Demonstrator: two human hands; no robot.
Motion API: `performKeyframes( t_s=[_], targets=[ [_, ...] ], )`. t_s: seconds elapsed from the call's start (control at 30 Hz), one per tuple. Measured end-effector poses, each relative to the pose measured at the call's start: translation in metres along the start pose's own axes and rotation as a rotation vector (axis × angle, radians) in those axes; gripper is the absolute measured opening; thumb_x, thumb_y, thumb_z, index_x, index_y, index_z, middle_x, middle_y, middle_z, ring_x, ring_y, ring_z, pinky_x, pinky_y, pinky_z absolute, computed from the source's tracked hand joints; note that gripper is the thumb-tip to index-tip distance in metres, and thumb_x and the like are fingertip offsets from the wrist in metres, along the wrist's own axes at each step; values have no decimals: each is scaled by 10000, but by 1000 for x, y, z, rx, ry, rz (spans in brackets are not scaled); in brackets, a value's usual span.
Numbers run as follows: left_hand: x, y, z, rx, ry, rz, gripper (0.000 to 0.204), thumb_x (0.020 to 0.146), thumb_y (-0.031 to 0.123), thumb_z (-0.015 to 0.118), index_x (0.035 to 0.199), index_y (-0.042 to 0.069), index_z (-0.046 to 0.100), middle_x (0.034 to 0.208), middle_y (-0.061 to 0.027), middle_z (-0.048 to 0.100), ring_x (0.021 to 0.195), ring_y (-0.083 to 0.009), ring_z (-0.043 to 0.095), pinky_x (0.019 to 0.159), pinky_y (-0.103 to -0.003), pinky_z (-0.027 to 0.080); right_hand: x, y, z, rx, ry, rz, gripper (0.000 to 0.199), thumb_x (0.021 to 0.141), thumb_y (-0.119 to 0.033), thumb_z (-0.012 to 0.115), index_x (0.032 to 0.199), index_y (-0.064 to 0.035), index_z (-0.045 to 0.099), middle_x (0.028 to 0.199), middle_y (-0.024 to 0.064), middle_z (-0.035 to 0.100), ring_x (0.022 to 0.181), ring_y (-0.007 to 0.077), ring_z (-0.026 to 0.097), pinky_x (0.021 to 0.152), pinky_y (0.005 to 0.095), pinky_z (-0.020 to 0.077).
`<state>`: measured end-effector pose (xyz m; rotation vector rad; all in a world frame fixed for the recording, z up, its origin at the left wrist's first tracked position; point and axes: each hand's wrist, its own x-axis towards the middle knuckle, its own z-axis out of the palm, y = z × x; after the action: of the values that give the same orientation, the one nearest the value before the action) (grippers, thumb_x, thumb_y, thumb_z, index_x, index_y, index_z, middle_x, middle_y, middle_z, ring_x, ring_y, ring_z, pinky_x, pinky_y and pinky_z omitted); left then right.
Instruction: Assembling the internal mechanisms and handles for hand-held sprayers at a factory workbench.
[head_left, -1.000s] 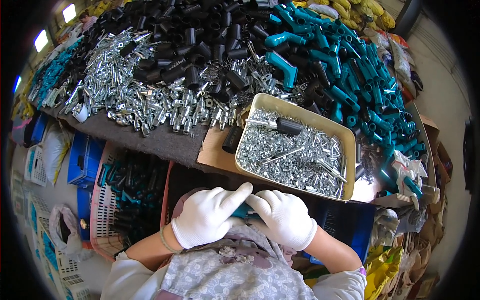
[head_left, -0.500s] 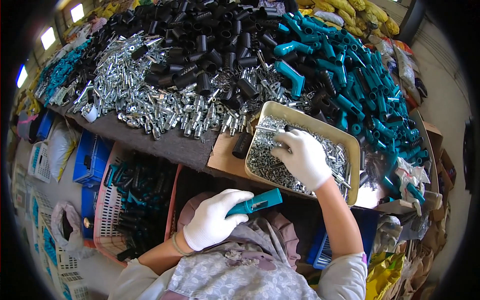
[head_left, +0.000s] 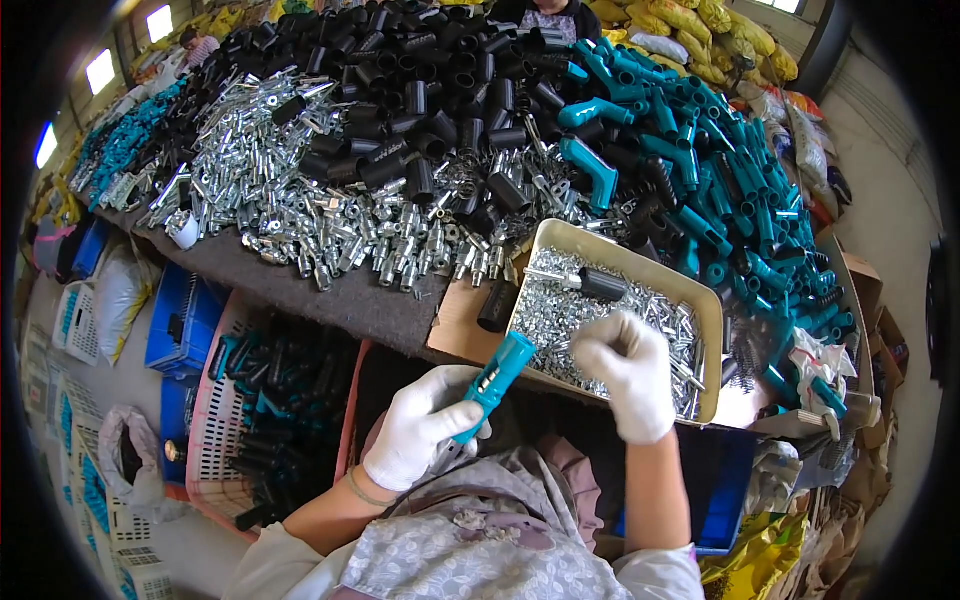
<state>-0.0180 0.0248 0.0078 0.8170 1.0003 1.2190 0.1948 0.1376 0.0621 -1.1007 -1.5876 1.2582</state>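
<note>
My left hand (head_left: 418, 438) is gripping a teal handle (head_left: 495, 382), fingers wrapped round it, near the tray's (head_left: 712, 330) front edge. My right hand (head_left: 628, 372) is hovering curled over the screws (head_left: 560, 310); its pinch I cannot tell.

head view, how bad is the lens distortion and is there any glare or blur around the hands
Head view: strong fisheye, so the table edge bows and the corners go black. Bright windows at upper left blow out to white. The metal parts in the tray glint. The left hand holding the teal handle is sharp, while the right hand over the tray looks slightly soft.
</note>
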Motion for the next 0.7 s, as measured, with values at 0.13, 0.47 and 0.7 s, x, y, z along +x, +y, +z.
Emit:
performKeyframes(
  t_s=[0.13,0.47,0.7],
  targets=[
    [8,1,8,-299,7,-118,544,903,183,630,1347,-70,443,1085,-162,617,821,-214,654,658,-314,557,-41,17,28,149,-20,50,86,821,2,688,903,-12,665,901,48,683,781,106,615,748,252,509],
    [0,-1,26,78,110,178,477,830,-38,604,1290,-96,494,1140,-129,619,988,-174,622,896,-309,513,-46,37,52,-142,22,-148,228,751,-190,836,798,-38,673,761,103,673,679,197,657,651,317,524],
    [5,-5,31,97,-39,85,582,814,124,744,1279,-122,494,1109,-148,638,913,-188,648,807,-308,540,-54,47,33,327,-77,162,240,744,-77,854,815,-31,629,775,9,647,677,70,573,618,234,482]
  ],
)
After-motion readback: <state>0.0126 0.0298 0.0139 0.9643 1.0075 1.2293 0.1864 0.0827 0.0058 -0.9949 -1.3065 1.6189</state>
